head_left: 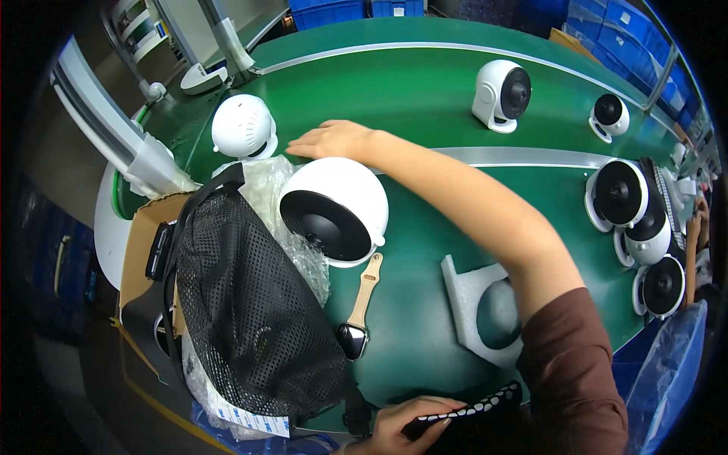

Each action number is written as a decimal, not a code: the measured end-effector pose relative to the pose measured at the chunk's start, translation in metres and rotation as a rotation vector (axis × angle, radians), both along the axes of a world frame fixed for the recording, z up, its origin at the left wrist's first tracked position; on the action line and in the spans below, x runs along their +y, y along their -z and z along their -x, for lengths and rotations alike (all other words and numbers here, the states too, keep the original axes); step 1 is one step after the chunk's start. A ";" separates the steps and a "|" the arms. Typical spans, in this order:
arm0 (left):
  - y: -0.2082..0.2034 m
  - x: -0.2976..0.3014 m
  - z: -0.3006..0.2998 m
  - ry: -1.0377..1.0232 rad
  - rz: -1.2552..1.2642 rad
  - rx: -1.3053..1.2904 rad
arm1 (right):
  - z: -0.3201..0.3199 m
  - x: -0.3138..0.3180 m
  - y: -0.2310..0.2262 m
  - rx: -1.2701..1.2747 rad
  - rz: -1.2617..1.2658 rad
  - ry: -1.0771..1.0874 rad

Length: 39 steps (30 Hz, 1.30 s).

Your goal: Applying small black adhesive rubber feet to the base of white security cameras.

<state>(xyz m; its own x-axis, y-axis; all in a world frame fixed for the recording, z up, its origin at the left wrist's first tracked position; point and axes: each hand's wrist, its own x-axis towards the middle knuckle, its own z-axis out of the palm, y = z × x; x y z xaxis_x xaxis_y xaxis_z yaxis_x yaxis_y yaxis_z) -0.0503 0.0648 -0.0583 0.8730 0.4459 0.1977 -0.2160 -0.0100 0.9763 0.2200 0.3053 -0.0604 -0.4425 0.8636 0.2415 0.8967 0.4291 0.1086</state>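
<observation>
My left hand [409,426], at the lower edge, is closed on a black strip with a row of white round dots [478,406]. My right arm crosses the green table, and my right hand [331,141] is open, fingers stretched to the left and empty as far as I can see. It lies just behind a white round desk fan [356,189] with a black front, which is tilted down to the left. Left of the fingertips stands another white fan [241,125], its vented back showing. I cannot tell whether the fingers touch it.
A black mesh bag [250,303] lies over a cardboard box [135,262] and bubble wrap at left. Beside it is a smartwatch [356,326]. A white foam insert [459,311] sits under my right arm. More fans [618,193] stand at right, near another person's arm [691,258].
</observation>
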 end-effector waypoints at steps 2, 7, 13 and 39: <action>0.011 -0.001 0.005 0.045 -0.042 0.139 | 0.007 0.025 0.008 0.019 0.027 0.002; 0.015 0.004 0.005 0.073 -0.063 0.119 | 0.023 0.068 0.025 0.117 0.111 -0.010; 0.010 0.001 0.001 0.038 0.090 0.045 | 0.003 0.067 0.034 0.177 -0.126 -0.009; 0.008 -0.011 -0.008 -0.244 0.163 -0.113 | 0.043 -0.339 -0.070 1.343 -0.125 0.454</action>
<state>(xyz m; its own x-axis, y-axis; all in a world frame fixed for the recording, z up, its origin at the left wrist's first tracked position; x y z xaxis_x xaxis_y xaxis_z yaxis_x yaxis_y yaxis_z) -0.0423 0.0535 -0.0660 0.7130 0.6731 0.1963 -0.3336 0.0794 0.9393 0.1767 -0.0342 0.0093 0.4854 0.8085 0.3328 0.4022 0.1316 -0.9061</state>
